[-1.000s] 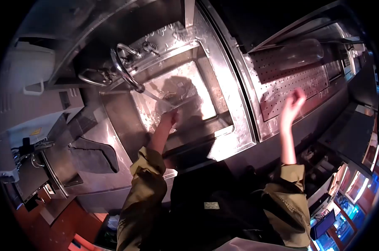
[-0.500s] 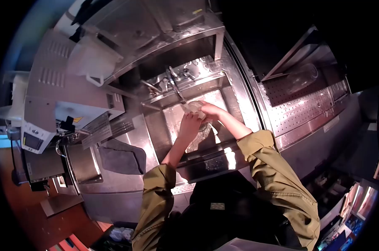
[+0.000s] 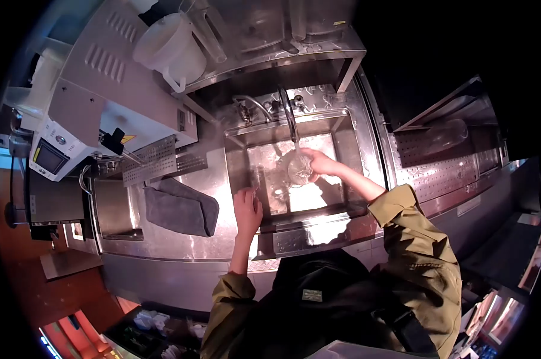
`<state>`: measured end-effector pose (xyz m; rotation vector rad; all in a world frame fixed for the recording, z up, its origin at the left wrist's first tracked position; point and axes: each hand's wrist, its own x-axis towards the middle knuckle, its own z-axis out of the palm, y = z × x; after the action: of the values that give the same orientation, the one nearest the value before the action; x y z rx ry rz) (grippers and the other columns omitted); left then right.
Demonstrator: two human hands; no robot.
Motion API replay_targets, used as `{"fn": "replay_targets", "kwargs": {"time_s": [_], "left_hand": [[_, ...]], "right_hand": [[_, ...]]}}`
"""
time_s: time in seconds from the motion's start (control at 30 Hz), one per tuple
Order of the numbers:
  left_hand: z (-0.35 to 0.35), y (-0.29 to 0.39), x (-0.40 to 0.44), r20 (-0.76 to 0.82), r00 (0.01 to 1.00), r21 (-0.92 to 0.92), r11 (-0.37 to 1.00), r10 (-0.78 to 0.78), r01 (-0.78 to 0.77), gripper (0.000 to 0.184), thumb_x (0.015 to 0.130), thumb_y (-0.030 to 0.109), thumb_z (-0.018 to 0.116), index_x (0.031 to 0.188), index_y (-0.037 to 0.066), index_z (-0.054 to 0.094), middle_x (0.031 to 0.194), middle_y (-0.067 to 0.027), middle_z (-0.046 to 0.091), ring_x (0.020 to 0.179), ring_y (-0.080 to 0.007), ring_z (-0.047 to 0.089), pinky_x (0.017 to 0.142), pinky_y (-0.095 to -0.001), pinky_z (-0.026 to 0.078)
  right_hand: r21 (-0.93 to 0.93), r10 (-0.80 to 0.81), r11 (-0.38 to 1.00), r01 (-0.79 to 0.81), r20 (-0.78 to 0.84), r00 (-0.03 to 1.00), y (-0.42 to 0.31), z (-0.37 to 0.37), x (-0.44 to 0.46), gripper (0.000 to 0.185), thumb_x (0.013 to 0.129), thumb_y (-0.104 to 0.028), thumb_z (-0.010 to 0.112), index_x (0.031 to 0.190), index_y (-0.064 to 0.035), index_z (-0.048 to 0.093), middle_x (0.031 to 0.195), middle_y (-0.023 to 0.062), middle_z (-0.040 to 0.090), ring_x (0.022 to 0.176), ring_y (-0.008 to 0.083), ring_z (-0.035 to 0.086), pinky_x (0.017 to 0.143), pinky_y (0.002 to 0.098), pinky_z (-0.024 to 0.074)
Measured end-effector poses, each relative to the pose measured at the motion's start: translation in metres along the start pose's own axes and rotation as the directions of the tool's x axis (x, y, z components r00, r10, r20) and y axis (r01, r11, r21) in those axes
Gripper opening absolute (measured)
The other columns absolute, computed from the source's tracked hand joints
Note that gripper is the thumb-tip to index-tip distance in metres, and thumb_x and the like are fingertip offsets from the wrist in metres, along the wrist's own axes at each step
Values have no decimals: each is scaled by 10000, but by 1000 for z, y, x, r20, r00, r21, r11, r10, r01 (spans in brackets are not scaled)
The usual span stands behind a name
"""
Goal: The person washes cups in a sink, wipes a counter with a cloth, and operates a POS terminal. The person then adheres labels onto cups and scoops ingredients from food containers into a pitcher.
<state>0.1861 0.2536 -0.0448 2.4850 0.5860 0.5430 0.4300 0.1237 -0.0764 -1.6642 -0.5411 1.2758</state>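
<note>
A clear, rounded vessel, perhaps a glass, (image 3: 298, 170) is under the faucet (image 3: 288, 113), over the sink. My right hand (image 3: 319, 163) grips it from the right side, fingers closed round its upper edge. Water seems to run from the spout onto it. My left hand (image 3: 247, 209) is at the left front edge of the metal sink (image 3: 237, 179), apart from the vessel, with its fingers bent downward; whether anything is under them is hidden.
A folded grey cloth (image 3: 181, 207) lies on the counter left of the sink. Beyond it stand a machine with a screen (image 3: 50, 157) and a white pitcher (image 3: 172, 51). A perforated drain tray (image 3: 444, 173) with a clear container (image 3: 448, 133) is at right.
Both hands were together at the vessel half a second ago. My left hand has since moved left to the sink's edge, while my right hand keeps the vessel under the faucet. The view has shifted.
</note>
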Motion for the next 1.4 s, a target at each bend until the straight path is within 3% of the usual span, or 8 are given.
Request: {"fn": "replay_targets", "kwargs": {"time_s": [0.07, 0.17, 0.33, 0.53, 0.77, 0.87, 1.0, 1.4], "left_hand": [[7, 2, -2, 23, 999, -49, 998, -25, 26, 319, 710, -12, 529, 1026, 20, 541, 964, -161, 515, 887, -337, 489, 772, -402, 406], [22, 9, 0, 33, 999, -151, 988, -11, 16, 279, 744, -9, 498, 1020, 12, 538, 950, -184, 522, 885, -352, 496, 785, -415, 408], [20, 4, -4, 81, 994, -218, 973, -67, 83, 254, 756, 1, 511, 1006, 27, 550, 933, -160, 526, 849, -327, 518, 744, -392, 429], [14, -10, -15, 5, 998, -203, 977, -67, 67, 216, 780, 4, 491, 986, 22, 550, 891, -151, 528, 825, -330, 530, 717, -387, 438], [19, -7, -19, 37, 993, -263, 958, -110, 116, 205, 800, 9, 501, 996, 26, 556, 894, -135, 546, 793, -284, 562, 688, -341, 456], [16, -15, -23, 62, 982, -261, 947, -178, 188, 196, 794, 9, 501, 982, 24, 555, 899, -142, 541, 790, -303, 554, 683, -352, 453], [18, -13, -25, 54, 981, -279, 941, -184, 192, 171, 797, 11, 494, 956, 23, 555, 880, -149, 532, 771, -325, 542, 677, -370, 446], [24, -12, -27, 109, 971, -304, 923, -212, 235, 173, 814, 27, 481, 966, 27, 563, 874, -136, 546, 768, -292, 561, 676, -354, 455]], "right_hand": [[235, 93, 968, -83, -31, 995, 1, -11, 17, 712, 672, 144, 344, 1340, -97, 291, 1243, 236, 414, 892, 378, 596, 519, 377, 583], [-29, 65, 997, -73, -197, 978, -5, 18, 40, 656, 690, 128, 323, 1298, -113, 372, 1239, 228, 414, 914, 365, 589, 518, 370, 583], [-18, -129, 991, 130, 67, 989, 2, 39, 9, 668, 662, 147, 269, 1262, -95, 436, 1282, 167, 409, 960, 383, 565, 550, 369, 593], [164, 300, 946, -278, -127, 945, -8, 11, 34, 439, 800, 11, 385, 1226, -61, 459, 1073, 143, 572, 992, 321, 555, 569, 378, 573], [143, -68, 988, 65, 17, 998, 3, 29, 29, 704, 622, 167, 308, 1298, -29, 337, 1300, 158, 373, 1178, 394, 374, 598, 407, 584], [192, 160, 957, -217, 274, 948, -60, 7, -16, 758, 648, 155, 304, 1366, -63, 196, 1338, 250, 284, 1023, 437, 521, 636, 366, 589], [507, 508, 715, -481, 95, 856, -16, 3, 54, 502, 878, -4, 237, 1355, -161, 222, 1320, 301, 213, 891, 537, 529, 596, 380, 592], [657, 191, 695, -292, 223, 956, 11, -51, -8, 811, 638, 162, 234, 1386, -141, 158, 1374, 248, 160, 935, 538, 512, 697, 358, 579]]}}
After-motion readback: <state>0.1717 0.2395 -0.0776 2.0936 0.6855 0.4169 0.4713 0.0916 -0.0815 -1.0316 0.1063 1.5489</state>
